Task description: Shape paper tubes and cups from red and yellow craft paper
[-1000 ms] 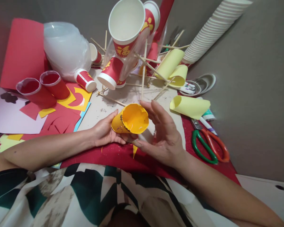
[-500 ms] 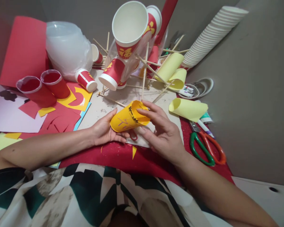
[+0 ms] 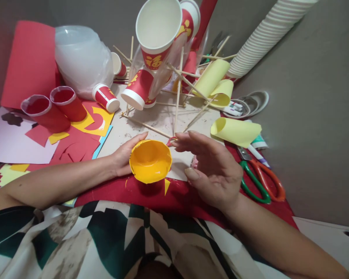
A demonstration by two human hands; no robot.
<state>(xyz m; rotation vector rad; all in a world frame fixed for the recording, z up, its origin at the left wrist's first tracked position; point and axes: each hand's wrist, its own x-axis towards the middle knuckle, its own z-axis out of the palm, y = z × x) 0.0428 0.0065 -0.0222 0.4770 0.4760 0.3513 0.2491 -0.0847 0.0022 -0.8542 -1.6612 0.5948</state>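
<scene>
Cup (image 3: 150, 161) (yellow) could dent if my L grip (image 3: 126, 155), curled round its left, over-squeezes. R grip (image 3: 216, 168), half-spread right of cup, prob. empty: no backup vs. slips.

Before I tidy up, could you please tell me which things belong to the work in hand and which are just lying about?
In use:
yellow paper tube, held in the left hand

Seemingly just lying about:
scissors
two pale-rimmed red tubes
stack of paper cups

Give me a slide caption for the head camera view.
Left hand holds a yellow cup, mouth toward the camera; right hand open beside it, scissors to the right.
</scene>
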